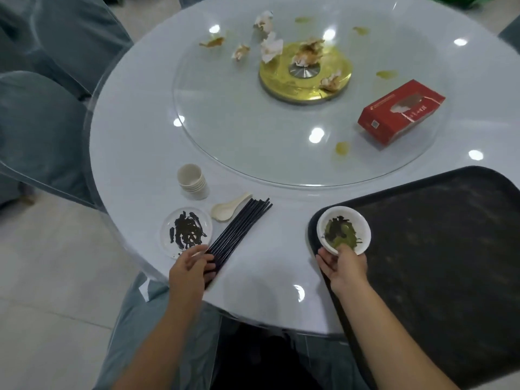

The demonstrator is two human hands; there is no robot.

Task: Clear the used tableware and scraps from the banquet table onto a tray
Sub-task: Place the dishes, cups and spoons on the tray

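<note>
A dark tray (439, 249) lies over the table's near right edge. In its near left corner sits a white bowl (357, 218) with green and dark scraps, and my right hand (344, 267) grips its near rim. A bundle of several black chopsticks (242, 226) lies on the white table; my left hand (191, 267) is closed around its near end. Left of the chopsticks is a small plate (167, 235) smeared with dark scraps. A white spoon (229, 209) and a stack of white cups (192, 181) lie just beyond.
A glass turntable (253, 136) with a gold hub (281, 77) carries crumpled tissues (271, 47), yellow stains and a red tissue box (399, 111). Grey-covered chairs (42, 122) stand to the left. A tiled floor shows below the table's edge.
</note>
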